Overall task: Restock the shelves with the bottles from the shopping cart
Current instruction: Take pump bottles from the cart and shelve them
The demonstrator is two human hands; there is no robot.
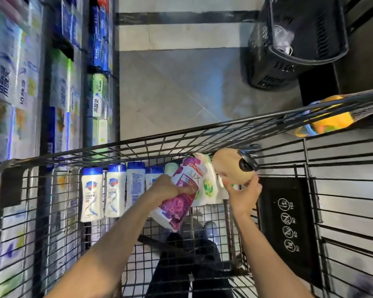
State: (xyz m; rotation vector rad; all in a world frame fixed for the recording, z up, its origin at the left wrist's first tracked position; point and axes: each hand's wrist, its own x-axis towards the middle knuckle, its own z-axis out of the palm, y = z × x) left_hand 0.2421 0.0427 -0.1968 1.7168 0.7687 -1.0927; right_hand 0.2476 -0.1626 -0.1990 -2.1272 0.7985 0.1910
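Observation:
Inside the wire shopping cart (pixel 138 145), my left hand (pixel 166 188) grips a purple and white refill pouch (pixel 181 194) and holds it tilted above the cart floor. My right hand (pixel 243 194) holds a round beige bottle with a black cap (pixel 233 166) from below, near the cart's far wall. Several white bottles with blue caps (pixel 93 194) stand in a row along the cart's far left side. More pale pouches (pixel 209 183) lean behind the purple one.
Shelves (pixel 45 82) packed with boxed goods run along the left. A black plastic basket (pixel 297 39) stands on the tiled floor at the upper right. A yellow item (pixel 332 119) lies beyond the cart's right rim. The cart's black child-seat flap (pixel 289 224) is at right.

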